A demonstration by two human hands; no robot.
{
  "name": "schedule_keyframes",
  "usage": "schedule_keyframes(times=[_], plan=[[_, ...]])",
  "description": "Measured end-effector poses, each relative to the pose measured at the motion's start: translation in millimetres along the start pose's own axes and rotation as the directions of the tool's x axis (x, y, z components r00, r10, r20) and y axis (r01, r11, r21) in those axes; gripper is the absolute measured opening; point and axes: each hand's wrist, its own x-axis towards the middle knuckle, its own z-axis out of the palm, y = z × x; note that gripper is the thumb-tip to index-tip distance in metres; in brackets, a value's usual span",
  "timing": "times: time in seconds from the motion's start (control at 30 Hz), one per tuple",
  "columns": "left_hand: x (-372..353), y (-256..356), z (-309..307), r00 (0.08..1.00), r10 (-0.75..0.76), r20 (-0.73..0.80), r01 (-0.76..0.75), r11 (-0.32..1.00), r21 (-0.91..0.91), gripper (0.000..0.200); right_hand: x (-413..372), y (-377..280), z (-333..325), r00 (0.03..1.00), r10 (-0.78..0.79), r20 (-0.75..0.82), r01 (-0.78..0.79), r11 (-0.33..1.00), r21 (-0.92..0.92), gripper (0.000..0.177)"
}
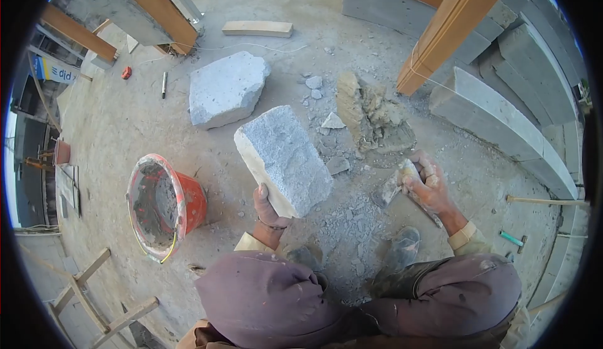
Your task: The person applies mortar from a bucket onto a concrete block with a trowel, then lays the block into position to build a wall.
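Orange bucket on floor at L, open floor round it; L hand fingers clamped on stone block's lower edge; R hand fingers closed round small stone lump; block wall edge near at R.

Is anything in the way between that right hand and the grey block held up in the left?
Nothing visible. The left hand grips the grey block at its lower end. The right hand, closed on a pale lump, has only open space toward it, with stone chips lying below.
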Motion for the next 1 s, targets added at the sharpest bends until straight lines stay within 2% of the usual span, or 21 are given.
schedule_keyframes(times=[0.03,0.07,0.13,0.17,0.2,0.27,0.3,0.33,0.4,0.43,0.5,0.53,0.6,0.63,0.73,0.8,0.93,1.0], plan=[[9,4,-1,0.999,0.009,0.032,-0.008,1.000,-0.027,0.086,7,-4,9,0.999,-0.004,-0.047,0.005,1.000,0.027,0.031],[17,12,7,0.998,0.041,0.044,-0.039,0.999,-0.035,0.086,18,-11,15,0.999,-0.026,-0.025,0.026,1.000,0.010,0.031],[26,22,28,0.995,-0.006,0.098,0.015,0.995,-0.094,0.082,39,-21,22,0.994,-0.107,-0.002,0.105,0.983,-0.153,0.032],[27,22,37,0.994,0.020,0.108,-0.009,0.994,-0.106,0.082,50,-25,28,0.977,-0.213,-0.007,0.207,0.954,-0.219,0.032],[25,21,44,0.993,0.018,0.120,0.000,0.989,-0.145,0.081,59,-31,32,0.975,-0.223,0.014,0.220,0.947,-0.233,0.032],[23,16,51,0.990,0.030,0.138,-0.003,0.981,-0.191,0.080,76,-42,37,0.872,-0.483,0.080,0.457,0.744,-0.487,0.033],[18,15,50,0.991,-0.012,0.133,0.039,0.979,-0.198,0.079,78,-48,38,0.911,-0.405,0.074,0.387,0.783,-0.487,0.037],[14,12,49,0.990,-0.057,0.126,0.083,0.975,-0.205,0.077,83,-50,39,0.911,-0.404,0.089,0.393,0.778,-0.491,0.037],[9,8,52,0.988,-0.069,0.137,0.099,0.969,-0.227,0.077,91,-48,42,0.892,-0.440,0.099,0.399,0.669,-0.627,0.039],[6,5,53,0.985,-0.094,0.148,0.128,0.962,-0.241,0.078,92,-45,44,0.894,-0.434,0.107,0.399,0.668,-0.628,0.039],[4,4,63,0.981,-0.092,0.171,0.138,0.949,-0.282,0.078,94,-44,47,0.853,-0.506,0.125,0.425,0.538,-0.728,0.043],[6,4,65,0.976,-0.096,0.197,0.156,0.936,-0.316,0.079,93,-45,48,0.853,-0.505,0.131,0.427,0.532,-0.732,0.043],[9,6,60,0.983,-0.080,0.163,0.123,0.953,-0.278,0.077,88,-51,51,0.782,-0.580,0.228,0.521,0.408,-0.750,0.045],[12,6,57,0.990,-0.066,0.127,0.094,0.968,-0.231,0.076,90,-50,48,0.782,-0.577,0.235,0.524,0.404,-0.750,0.045],[14,11,64,0.993,-0.014,0.120,0.047,0.961,-0.273,0.077,93,-48,35,0.770,-0.546,0.330,0.571,0.359,-0.738,0.048],[17,21,63,0.994,0.031,0.109,-0.002,0.966,-0.257,0.077,82,-56,36,0.780,-0.435,0.450,0.602,0.323,-0.731,0.044],[23,46,52,0.985,0.139,0.099,-0.113,0.966,-0.231,0.078,59,-70,29,0.794,-0.312,0.522,0.600,0.265,-0.755,0.039],[21,57,45,0.984,0.158,0.086,-0.136,0.967,-0.217,0.078,51,-85,25,0.833,-0.137,0.535,0.552,0.238,-0.799,0.035]])
